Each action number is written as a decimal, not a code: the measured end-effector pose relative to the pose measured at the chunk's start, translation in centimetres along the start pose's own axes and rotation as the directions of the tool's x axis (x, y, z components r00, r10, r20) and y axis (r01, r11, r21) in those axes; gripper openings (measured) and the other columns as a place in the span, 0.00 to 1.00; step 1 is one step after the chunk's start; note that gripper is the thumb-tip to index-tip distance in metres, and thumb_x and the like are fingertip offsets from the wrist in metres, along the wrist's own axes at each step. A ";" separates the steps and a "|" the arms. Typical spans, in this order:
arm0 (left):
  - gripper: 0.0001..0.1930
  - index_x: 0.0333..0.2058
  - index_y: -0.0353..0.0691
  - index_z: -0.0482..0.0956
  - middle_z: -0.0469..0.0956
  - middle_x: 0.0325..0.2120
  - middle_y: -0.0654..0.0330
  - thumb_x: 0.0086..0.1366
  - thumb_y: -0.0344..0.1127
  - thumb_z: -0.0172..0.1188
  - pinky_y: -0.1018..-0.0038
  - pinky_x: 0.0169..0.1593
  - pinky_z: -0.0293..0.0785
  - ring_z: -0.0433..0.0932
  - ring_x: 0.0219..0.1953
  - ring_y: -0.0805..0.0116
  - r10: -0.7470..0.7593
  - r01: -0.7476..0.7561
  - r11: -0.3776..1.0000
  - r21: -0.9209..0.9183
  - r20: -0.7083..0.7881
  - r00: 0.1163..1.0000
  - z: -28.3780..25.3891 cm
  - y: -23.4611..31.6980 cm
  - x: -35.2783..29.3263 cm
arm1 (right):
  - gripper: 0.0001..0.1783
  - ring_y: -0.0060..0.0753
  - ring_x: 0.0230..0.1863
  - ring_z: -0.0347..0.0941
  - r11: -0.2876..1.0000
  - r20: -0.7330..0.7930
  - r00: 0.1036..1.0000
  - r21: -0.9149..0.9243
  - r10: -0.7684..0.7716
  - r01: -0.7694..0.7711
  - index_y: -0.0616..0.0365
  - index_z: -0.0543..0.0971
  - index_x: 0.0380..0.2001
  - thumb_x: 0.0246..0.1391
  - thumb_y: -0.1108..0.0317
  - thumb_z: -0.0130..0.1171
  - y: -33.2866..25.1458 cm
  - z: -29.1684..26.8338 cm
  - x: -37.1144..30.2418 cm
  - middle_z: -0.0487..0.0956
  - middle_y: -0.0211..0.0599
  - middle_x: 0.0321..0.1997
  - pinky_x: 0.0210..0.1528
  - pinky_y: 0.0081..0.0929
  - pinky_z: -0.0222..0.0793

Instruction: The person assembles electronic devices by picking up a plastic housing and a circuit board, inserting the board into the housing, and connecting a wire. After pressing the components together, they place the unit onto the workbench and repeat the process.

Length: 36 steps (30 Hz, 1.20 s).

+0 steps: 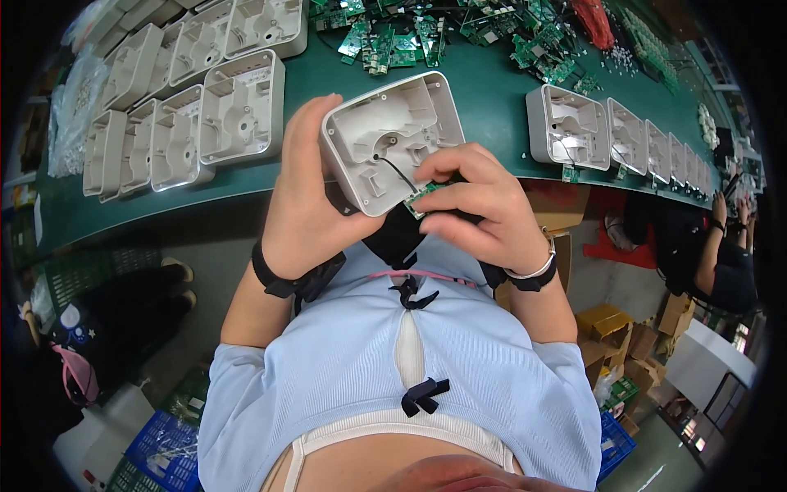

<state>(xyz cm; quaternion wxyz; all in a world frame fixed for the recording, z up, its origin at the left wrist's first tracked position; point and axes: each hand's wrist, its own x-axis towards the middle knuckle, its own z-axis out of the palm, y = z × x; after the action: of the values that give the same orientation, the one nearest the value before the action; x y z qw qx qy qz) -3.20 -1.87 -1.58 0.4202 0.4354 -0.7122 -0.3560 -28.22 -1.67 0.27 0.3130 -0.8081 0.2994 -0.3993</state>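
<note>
Tilted in front of me is a white plastic housing (392,123), its open side facing up. My left hand (305,193) grips it by the left side, thumb beneath the near corner. A black cable (396,170) runs out of a hole inside the housing to a small green circuit board (420,199) at its near edge. The fingers of my right hand (484,205) are closed around that board and the cable's end, partly hiding them.
Empty white housings (239,107) stand in rows on the green table (328,78) at the left. Loose green circuit boards (393,41) are heaped at the back. At the right, a row of housings (568,127) has boards hanging from cables. Another person's arm (711,246) shows at far right.
</note>
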 end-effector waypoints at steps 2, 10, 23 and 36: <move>0.56 0.73 0.39 0.55 0.60 0.67 0.47 0.47 0.26 0.80 0.61 0.63 0.78 0.74 0.66 0.51 -0.050 0.050 0.996 -0.072 0.004 0.999 0.1 0.1 0.0 | 0.09 0.38 0.45 0.79 0.999 -0.023 0.999 0.014 0.042 -0.042 0.60 0.87 0.36 0.49 0.77 0.73 0.4 0.4 -0.3 0.84 0.39 0.46 0.47 0.31 0.74; 0.55 0.73 0.38 0.55 0.58 0.70 0.50 0.49 0.26 0.80 0.61 0.63 0.80 0.74 0.65 0.56 -0.077 0.077 0.979 -0.188 0.004 0.997 0.3 -1.0 -0.2 | 0.13 0.38 0.45 0.81 0.985 -0.109 0.980 -0.024 0.168 -0.172 0.58 0.86 0.41 0.51 0.74 0.74 0.2 1.5 0.3 0.84 0.38 0.48 0.46 0.33 0.74; 0.45 0.71 0.36 0.65 0.65 0.72 0.48 0.57 0.34 0.79 0.59 0.62 0.74 0.76 0.64 0.52 0.033 -0.038 0.952 0.303 0.023 0.999 -0.4 2.5 1.7 | 0.10 0.36 0.43 0.81 0.806 -0.121 0.990 -0.576 0.078 -0.134 0.53 0.85 0.37 0.49 0.74 0.70 0.2 -2.3 -2.4 0.85 0.27 0.41 0.43 0.34 0.72; 0.26 0.57 0.37 0.77 0.73 0.65 0.48 0.67 0.45 0.71 0.49 0.68 0.63 0.71 0.65 0.41 0.111 0.061 0.438 0.897 -0.121 0.986 -6.4 -1.7 -0.7 | 0.06 0.35 0.40 0.79 0.723 -0.071 0.993 -0.681 0.092 -0.116 0.51 0.84 0.34 0.52 0.73 0.66 1.1 -4.4 -3.4 0.84 0.26 0.38 0.43 0.33 0.71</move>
<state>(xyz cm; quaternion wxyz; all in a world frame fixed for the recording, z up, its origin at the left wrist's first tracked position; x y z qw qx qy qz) 3.38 -2.74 -0.75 0.1870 0.6085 -0.7621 0.1181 -33.82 -1.06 0.04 0.0108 -0.8418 0.4751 -0.2559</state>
